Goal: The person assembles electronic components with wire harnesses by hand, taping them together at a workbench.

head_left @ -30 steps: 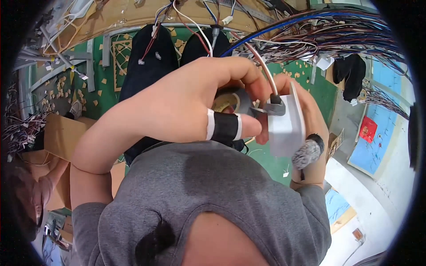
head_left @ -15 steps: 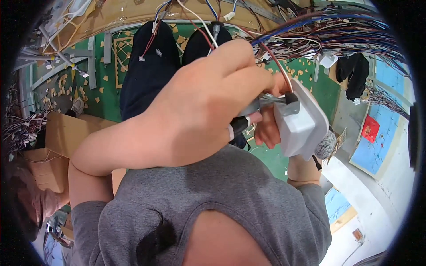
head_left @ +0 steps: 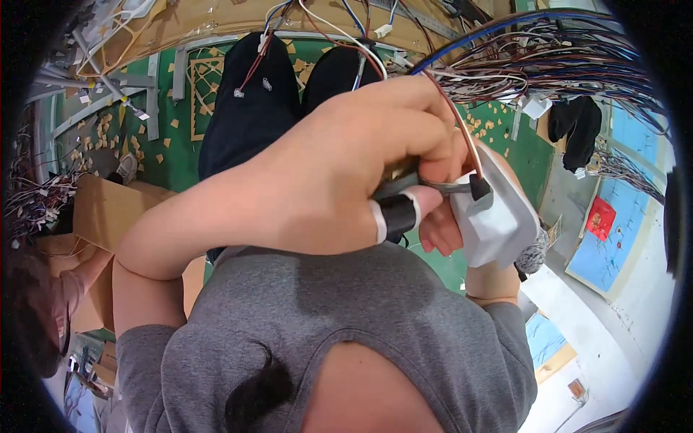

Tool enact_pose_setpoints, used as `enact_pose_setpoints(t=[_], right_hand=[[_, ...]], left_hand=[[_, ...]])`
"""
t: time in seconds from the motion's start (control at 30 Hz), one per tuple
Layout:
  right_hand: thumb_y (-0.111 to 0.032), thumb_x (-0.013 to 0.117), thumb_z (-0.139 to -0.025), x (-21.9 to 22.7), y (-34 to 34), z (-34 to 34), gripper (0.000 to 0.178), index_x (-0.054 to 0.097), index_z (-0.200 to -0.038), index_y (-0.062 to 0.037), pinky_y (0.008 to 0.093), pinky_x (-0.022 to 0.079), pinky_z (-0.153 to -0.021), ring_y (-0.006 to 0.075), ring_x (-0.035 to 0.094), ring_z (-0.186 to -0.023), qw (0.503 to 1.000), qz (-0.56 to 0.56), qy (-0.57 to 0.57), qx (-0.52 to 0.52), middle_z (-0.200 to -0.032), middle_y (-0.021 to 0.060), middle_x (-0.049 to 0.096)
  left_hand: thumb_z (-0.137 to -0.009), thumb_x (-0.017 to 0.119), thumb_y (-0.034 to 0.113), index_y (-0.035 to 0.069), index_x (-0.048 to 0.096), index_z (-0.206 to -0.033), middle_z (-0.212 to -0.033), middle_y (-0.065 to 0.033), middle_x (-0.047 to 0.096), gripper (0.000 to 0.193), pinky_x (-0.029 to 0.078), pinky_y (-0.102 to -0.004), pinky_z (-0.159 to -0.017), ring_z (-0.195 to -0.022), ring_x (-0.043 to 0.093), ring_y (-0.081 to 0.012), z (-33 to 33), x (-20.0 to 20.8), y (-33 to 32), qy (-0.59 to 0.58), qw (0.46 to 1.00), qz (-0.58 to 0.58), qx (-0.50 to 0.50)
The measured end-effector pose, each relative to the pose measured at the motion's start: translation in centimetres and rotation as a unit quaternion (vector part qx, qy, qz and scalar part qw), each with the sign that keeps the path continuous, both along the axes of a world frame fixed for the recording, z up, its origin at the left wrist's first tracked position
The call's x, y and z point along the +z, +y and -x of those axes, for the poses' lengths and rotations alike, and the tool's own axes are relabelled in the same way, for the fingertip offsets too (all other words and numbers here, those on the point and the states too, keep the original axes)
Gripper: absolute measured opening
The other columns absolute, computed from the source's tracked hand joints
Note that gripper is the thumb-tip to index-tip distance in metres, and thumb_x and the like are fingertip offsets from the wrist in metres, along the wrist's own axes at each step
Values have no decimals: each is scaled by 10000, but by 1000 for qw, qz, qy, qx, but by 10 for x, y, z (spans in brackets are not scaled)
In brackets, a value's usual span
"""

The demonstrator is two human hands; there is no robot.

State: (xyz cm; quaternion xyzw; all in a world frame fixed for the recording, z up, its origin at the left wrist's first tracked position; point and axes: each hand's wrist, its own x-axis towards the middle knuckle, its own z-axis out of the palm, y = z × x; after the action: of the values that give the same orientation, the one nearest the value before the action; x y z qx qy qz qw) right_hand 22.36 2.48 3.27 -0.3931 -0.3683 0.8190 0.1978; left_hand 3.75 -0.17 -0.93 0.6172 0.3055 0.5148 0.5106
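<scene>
My left hand (head_left: pixel 346 151) reaches across from the left, fingers curled. Black wrap with a white edge covers part of its thumb. Between this thumb and fingers a dark, shiny strip that looks like tape (head_left: pixel 449 188) runs over to a black-wrapped wire end (head_left: pixel 479 189). Brown and white wires (head_left: pixel 465 132) rise from that end. Behind stands a white, box-shaped piece with a flat flange (head_left: pixel 494 224), hiding most of my right hand (head_left: pixel 442 231). The right fingers that show are bent; what they grip, and whether the white piece is held or strapped on, is hidden.
A wooden bench (head_left: pixel 202 22) with hanging wires lies beyond my knees. Thick wire bundles (head_left: pixel 548 65) stretch along the far right. Cardboard boxes (head_left: pixel 108 216) stand at left, near another person's arm (head_left: pixel 90 274). Small tan scraps litter the green floor (head_left: pixel 170 155).
My left fingers have shifted slightly, and the thumb now reaches closer to the wire end. The white piece and wire end have moved slightly right and down.
</scene>
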Motion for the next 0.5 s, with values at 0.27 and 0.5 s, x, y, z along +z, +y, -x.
enact_pose_setpoints(t=[0.27, 0.5], right_hand=[[-219, 498, -768, 15, 4, 4, 221, 464, -885, -34, 216, 411, -542, 109, 526, -608, 993, 3, -88, 84, -730, 52, 528], [-116, 749, -519, 16, 5, 6, 503, 473, -935, -50, 156, 359, -663, 24, 459, -773, 991, 30, -110, 66, -830, -24, 502]], left_hand=[[-729, 617, 113, 49, 500, -776, -838, -70, 485, 141, 369, -250, -674, -740, 462, -165, 13, -16, 12, 10, 979, -190, -68], [-698, 696, 191, 9, 512, -818, -649, 9, 377, 285, 330, -253, -545, -601, 363, -104, 3, -11, -12, -91, 977, 159, -111]])
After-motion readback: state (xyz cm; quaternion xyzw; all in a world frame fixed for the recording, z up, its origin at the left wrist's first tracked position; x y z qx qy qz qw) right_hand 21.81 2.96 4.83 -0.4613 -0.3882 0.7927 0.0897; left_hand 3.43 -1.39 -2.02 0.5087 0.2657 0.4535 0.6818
